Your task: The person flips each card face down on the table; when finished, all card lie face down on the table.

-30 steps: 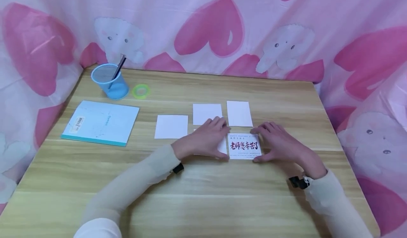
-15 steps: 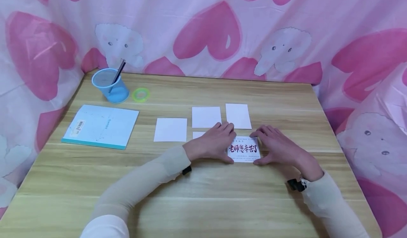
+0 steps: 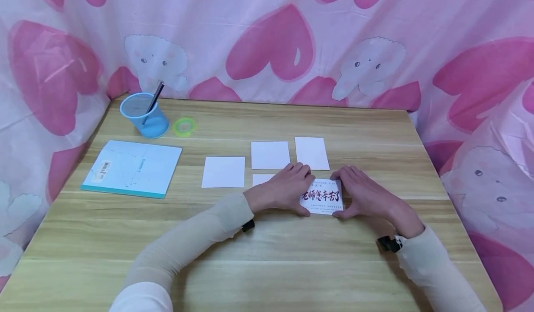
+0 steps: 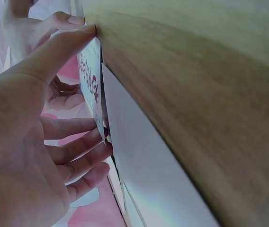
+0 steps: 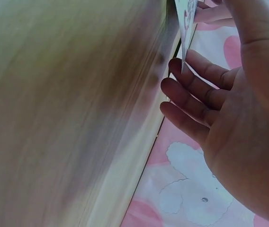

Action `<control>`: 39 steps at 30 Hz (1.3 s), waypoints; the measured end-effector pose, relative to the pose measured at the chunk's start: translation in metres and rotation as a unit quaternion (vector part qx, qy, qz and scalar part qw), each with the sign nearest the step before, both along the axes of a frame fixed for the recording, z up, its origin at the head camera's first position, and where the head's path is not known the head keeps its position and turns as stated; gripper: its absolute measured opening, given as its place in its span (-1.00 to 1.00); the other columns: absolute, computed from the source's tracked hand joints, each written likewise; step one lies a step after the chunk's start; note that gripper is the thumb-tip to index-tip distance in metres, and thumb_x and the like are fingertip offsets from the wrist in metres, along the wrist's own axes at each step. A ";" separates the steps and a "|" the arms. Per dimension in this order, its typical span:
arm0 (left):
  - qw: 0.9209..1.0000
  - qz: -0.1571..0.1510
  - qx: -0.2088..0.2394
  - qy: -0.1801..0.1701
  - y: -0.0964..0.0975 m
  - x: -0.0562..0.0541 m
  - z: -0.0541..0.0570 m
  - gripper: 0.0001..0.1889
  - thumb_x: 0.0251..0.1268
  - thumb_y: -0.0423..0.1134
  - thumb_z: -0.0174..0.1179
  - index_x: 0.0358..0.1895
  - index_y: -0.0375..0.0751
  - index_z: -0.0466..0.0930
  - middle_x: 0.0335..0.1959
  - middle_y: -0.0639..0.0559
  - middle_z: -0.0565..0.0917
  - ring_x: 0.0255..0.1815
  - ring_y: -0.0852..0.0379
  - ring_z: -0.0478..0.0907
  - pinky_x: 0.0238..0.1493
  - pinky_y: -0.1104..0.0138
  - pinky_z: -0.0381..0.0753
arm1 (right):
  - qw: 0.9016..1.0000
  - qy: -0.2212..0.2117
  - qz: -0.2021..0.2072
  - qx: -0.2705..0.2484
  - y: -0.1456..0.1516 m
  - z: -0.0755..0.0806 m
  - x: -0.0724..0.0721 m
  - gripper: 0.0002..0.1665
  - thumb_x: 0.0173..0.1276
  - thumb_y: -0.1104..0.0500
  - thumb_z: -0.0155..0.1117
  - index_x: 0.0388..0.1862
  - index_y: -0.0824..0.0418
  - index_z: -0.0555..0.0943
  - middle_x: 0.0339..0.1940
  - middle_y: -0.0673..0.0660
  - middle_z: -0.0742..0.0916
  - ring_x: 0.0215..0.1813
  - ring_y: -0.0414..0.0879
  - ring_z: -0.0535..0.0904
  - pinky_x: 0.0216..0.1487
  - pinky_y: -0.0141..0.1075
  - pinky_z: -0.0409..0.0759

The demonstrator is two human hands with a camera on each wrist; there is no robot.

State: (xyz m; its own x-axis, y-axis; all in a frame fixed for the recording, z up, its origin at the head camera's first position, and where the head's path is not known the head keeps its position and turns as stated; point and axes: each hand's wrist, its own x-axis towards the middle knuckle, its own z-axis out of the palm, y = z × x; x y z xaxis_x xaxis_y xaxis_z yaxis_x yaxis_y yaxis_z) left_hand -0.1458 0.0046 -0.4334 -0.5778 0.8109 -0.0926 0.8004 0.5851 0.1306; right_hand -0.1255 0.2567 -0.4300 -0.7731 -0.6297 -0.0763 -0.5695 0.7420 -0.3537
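A white card (image 3: 322,197) printed with red Chinese characters lies between my two hands near the middle of the wooden table. My left hand (image 3: 283,187) grips it by its left side, thumb at the near corner and fingers at the far one. On the opposite side my right hand (image 3: 365,194) holds it the same way. The left wrist view shows the printed card (image 4: 90,78) a little above the tabletop, its edge between the fingertips. A blank white card (image 3: 261,178) is partly hidden beneath my left hand.
Three more blank white pieces, a left card (image 3: 223,172), a middle card (image 3: 270,155) and a right card (image 3: 312,153), lie beyond the hands. To the left are a light blue notebook (image 3: 133,168), a blue pen cup (image 3: 148,119) and a green tape roll (image 3: 184,126).
My left hand has shifted right, onto the printed card's left side, uncovering part of the blank card's far edge. The right hand stays at the right side. The head view has tilted slightly.
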 end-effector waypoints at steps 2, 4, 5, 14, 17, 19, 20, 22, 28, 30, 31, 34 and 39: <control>1.000 0.005 0.000 0.000 0.001 0.001 0.000 -0.08 -0.10 0.47 0.29 0.21 -0.17 0.46 0.03 0.02 0.36 -0.02 0.10 0.22 0.03 0.28 0.24 | 1.000 -0.003 0.000 -0.004 0.000 0.000 0.001 0.09 -0.19 -0.24 0.65 0.19 0.25 0.33 0.04 0.05 0.47 0.00 -0.10 0.30 0.04 -0.17 0.38; 1.000 0.010 0.006 -0.001 0.003 0.002 -0.001 -0.09 -0.11 0.44 0.32 0.21 -0.19 0.47 0.04 0.01 0.37 -0.02 0.10 0.23 0.04 0.27 0.26 | 1.000 -0.007 -0.001 -0.006 0.000 -0.001 0.002 0.10 -0.19 -0.23 0.65 0.21 0.25 0.33 0.06 0.05 0.46 0.01 -0.10 0.30 0.05 -0.16 0.38; 1.000 0.010 0.010 0.001 0.004 0.002 -0.001 -0.09 -0.11 0.42 0.32 0.21 -0.20 0.47 0.05 0.00 0.37 -0.01 0.09 0.23 0.04 0.26 0.28 | 1.000 -0.006 -0.001 -0.006 0.001 -0.002 0.002 0.10 -0.18 -0.22 0.65 0.22 0.26 0.33 0.07 0.05 0.46 0.03 -0.10 0.30 0.06 -0.15 0.39; 0.999 -0.004 0.043 0.007 0.010 0.010 -0.001 0.03 -0.12 0.34 0.39 0.35 -0.29 0.33 0.09 -0.05 0.27 0.02 0.08 0.18 0.01 0.35 0.26 | 0.999 0.028 0.015 -0.021 0.003 -0.008 0.004 0.07 -0.18 -0.21 0.63 0.21 0.28 0.35 0.11 0.08 0.46 0.11 -0.09 0.32 0.16 -0.15 0.37; 0.999 -0.004 0.039 0.006 0.010 0.010 0.000 0.03 -0.12 0.38 0.38 0.33 -0.31 0.35 0.06 -0.04 0.28 -0.03 0.10 0.20 -0.05 0.37 0.26 | 0.999 0.030 0.017 -0.023 0.002 -0.008 0.005 0.05 -0.18 -0.20 0.62 0.20 0.27 0.36 0.11 0.08 0.47 0.10 -0.08 0.33 0.15 -0.15 0.38; 0.999 -0.003 0.039 0.008 0.010 0.011 0.000 0.00 -0.11 0.37 0.38 0.30 -0.30 0.37 0.04 -0.03 0.28 -0.05 0.11 0.21 -0.09 0.38 0.27 | 0.999 0.025 0.016 -0.024 0.002 -0.007 0.006 0.06 -0.17 -0.22 0.62 0.21 0.26 0.36 0.12 0.08 0.47 0.11 -0.08 0.33 0.15 -0.14 0.38; 0.999 -0.002 0.039 0.011 0.010 0.011 0.001 -0.02 -0.11 0.37 0.37 0.28 -0.30 0.39 0.03 -0.03 0.29 -0.06 0.11 0.21 -0.11 0.38 0.28 | 0.999 0.020 0.013 -0.025 0.002 -0.007 0.006 0.08 -0.17 -0.24 0.62 0.23 0.25 0.36 0.13 0.08 0.46 0.12 -0.09 0.33 0.16 -0.14 0.38; 0.999 0.005 0.045 0.010 0.010 0.012 0.000 -0.04 -0.13 0.36 0.36 0.27 -0.27 0.39 0.02 -0.01 0.29 -0.07 0.11 0.22 -0.13 0.38 0.28 | 0.999 0.012 0.009 -0.030 0.003 -0.007 0.007 0.11 -0.17 -0.25 0.63 0.25 0.25 0.35 0.15 0.06 0.45 0.13 -0.09 0.32 0.17 -0.13 0.39; 0.998 0.030 0.061 -0.001 0.008 0.012 0.001 -0.02 -0.18 0.36 0.37 0.29 -0.20 0.36 0.03 0.03 0.26 -0.03 0.12 0.20 -0.11 0.35 0.27 | 0.999 0.018 -0.005 -0.036 0.005 -0.005 0.008 0.15 -0.20 -0.24 0.65 0.29 0.25 0.36 0.19 0.06 0.43 0.17 -0.09 0.33 0.21 -0.10 0.37; 0.998 0.032 0.058 0.010 0.009 0.012 0.002 -0.01 -0.18 0.39 0.36 0.30 -0.19 0.35 0.03 0.02 0.27 -0.03 0.11 0.20 -0.10 0.34 0.26 | 0.999 0.029 -0.005 -0.032 0.005 -0.003 0.008 0.14 -0.20 -0.26 0.65 0.28 0.24 0.37 0.18 0.05 0.44 0.17 -0.09 0.33 0.20 -0.10 0.37; 0.998 0.033 0.057 0.018 0.010 0.012 0.002 0.00 -0.18 0.41 0.35 0.30 -0.19 0.35 0.04 0.02 0.28 -0.02 0.11 0.21 -0.09 0.32 0.26 | 0.999 0.035 -0.003 -0.030 0.004 -0.002 0.008 0.13 -0.20 -0.26 0.64 0.27 0.25 0.38 0.17 0.05 0.44 0.17 -0.09 0.33 0.20 -0.10 0.37; 0.997 0.036 0.057 0.048 0.014 0.011 0.002 0.01 -0.18 0.46 0.31 0.28 -0.19 0.36 0.04 0.00 0.29 -0.01 0.08 0.20 -0.03 0.28 0.26 | 0.998 0.058 0.006 -0.023 0.001 0.000 0.006 0.12 -0.19 -0.29 0.62 0.25 0.27 0.40 0.15 0.07 0.47 0.14 -0.07 0.35 0.18 -0.09 0.38; 0.993 0.064 0.086 0.038 0.015 0.008 0.005 -0.01 -0.21 0.43 0.36 0.25 -0.21 0.38 0.07 0.00 0.30 0.02 0.07 0.20 0.03 0.25 0.24 | 0.997 0.064 -0.007 -0.053 -0.002 0.008 0.005 0.22 -0.22 -0.27 0.65 0.33 0.30 0.34 0.16 0.10 0.48 0.16 -0.03 0.36 0.16 -0.06 0.40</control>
